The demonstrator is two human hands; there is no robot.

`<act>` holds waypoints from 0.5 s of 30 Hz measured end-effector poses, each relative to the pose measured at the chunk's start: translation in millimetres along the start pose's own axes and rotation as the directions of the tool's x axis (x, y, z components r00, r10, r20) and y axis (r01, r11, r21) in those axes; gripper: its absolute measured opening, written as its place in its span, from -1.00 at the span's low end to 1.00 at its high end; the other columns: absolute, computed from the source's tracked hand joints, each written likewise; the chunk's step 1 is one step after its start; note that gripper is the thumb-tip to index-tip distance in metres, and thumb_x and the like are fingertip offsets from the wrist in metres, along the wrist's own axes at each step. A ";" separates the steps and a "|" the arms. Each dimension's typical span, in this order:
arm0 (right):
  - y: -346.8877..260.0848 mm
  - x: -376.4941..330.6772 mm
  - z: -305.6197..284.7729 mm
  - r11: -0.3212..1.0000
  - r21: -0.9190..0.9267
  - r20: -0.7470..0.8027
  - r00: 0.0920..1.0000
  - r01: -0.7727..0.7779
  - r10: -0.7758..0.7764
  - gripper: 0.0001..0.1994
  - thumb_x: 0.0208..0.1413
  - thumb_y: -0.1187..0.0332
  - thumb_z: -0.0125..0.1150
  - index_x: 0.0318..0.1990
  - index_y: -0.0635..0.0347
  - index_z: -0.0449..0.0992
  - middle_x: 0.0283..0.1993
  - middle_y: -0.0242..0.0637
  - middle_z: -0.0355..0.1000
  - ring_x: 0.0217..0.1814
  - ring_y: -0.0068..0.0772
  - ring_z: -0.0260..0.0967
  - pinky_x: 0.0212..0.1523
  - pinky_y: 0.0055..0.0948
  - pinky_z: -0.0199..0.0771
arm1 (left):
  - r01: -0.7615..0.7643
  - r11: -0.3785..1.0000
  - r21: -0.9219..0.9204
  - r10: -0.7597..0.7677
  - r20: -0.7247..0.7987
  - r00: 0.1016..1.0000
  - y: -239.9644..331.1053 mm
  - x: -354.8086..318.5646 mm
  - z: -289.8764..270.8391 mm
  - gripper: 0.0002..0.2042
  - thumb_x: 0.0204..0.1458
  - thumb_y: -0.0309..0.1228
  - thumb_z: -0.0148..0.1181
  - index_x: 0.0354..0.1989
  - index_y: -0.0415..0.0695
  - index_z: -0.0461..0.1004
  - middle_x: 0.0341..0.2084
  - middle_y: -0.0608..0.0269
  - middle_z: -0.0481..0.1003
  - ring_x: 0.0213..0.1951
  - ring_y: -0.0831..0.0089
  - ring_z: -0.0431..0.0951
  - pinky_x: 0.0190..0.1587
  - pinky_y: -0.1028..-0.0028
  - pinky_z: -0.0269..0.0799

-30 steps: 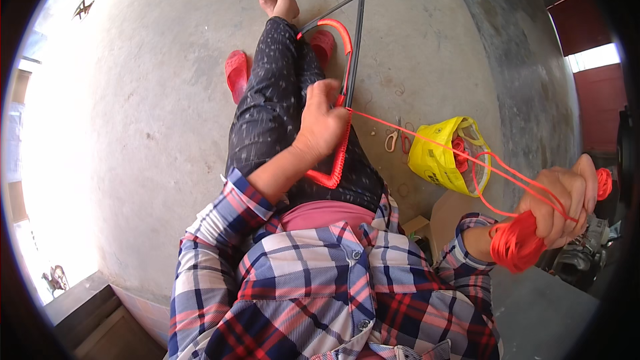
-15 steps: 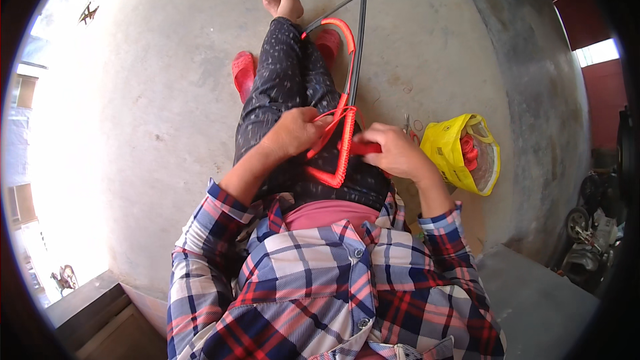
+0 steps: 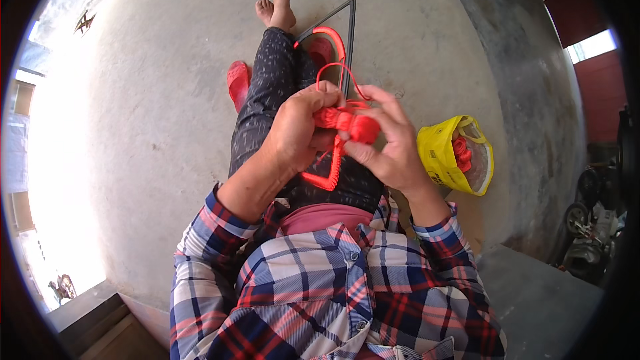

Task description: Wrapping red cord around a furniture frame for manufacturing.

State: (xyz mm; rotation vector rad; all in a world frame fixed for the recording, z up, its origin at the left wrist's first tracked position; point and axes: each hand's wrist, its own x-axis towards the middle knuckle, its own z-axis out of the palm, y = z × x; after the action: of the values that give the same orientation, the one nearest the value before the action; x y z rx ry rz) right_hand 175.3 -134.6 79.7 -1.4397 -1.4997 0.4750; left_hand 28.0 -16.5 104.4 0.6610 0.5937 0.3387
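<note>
A bright red bundle of cord (image 3: 345, 122) is held up over the lap, right between both hands. It's kinda lumpy: pinched in around the middle, with a fat rounded right end. The left end is clamped between the left hand's (image 3: 295, 125) thumb and fingers. The right end is flanked by the right hand's (image 3: 395, 147) spread thumb and fingers, but whether it's actually pinched there can't be told, as things are a bit blurry. A thin loop of cord (image 3: 343, 65) is arched above both hands.

The dark triangular frame (image 3: 351, 40) is propped along the legs, partly wrapped in red coils, and its middle is blocked from view by the hands and bundle. More red cord (image 3: 461, 153) is stuffed in a yellow bag (image 3: 437, 153) on the floor (image 3: 167, 120), off to the right. Red shoes (image 3: 238, 85) are parked by the legs (image 3: 257, 120).
</note>
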 end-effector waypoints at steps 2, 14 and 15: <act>-5.7 0.5 -22.4 0.999 -0.036 -0.088 0.996 0.017 -0.021 -0.76 -0.13 0.38 0.25 -0.27 0.29 0.51 0.19 -0.04 0.27 0.23 -0.13 0.24 0.21 -0.26 0.22 | -0.036 0.999 0.039 0.036 -0.010 0.999 -3.5 9.6 -6.6 -0.87 0.14 -0.39 -0.07 -0.39 -0.11 0.39 -0.57 0.39 0.40 -0.63 0.64 0.33 -0.66 0.65 0.12; 62.8 -111.8 -258.2 0.485 0.802 -0.571 0.684 0.348 0.454 -0.72 0.20 0.36 -0.04 -0.05 0.37 0.41 -0.64 -0.52 0.09 -0.64 -0.67 0.06 -0.52 -0.61 0.13 | -0.070 0.978 0.198 0.098 -0.135 0.986 -32.9 53.3 -48.5 -0.90 0.14 -0.42 0.06 -0.38 -0.10 0.47 -0.44 0.37 0.52 -0.45 0.66 0.38 -0.38 0.60 0.29; 73.5 -95.3 -224.3 0.470 0.835 -0.528 0.659 0.286 0.535 -0.72 0.21 0.35 -0.03 -0.02 0.35 0.41 -0.65 -0.54 0.08 -0.67 -0.69 0.02 -0.59 -0.63 0.09 | -0.086 0.968 0.235 0.123 -0.148 0.981 -31.6 49.7 -47.5 -0.90 0.14 -0.41 0.07 -0.38 -0.10 0.47 -0.44 0.38 0.51 -0.46 0.66 0.36 -0.38 0.61 0.27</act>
State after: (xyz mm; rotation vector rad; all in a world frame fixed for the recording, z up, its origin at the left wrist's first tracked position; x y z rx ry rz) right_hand 384.3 -279.7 87.7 -0.6848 -0.2532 0.5403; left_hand 41.3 5.9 33.4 0.8934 0.7609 0.4301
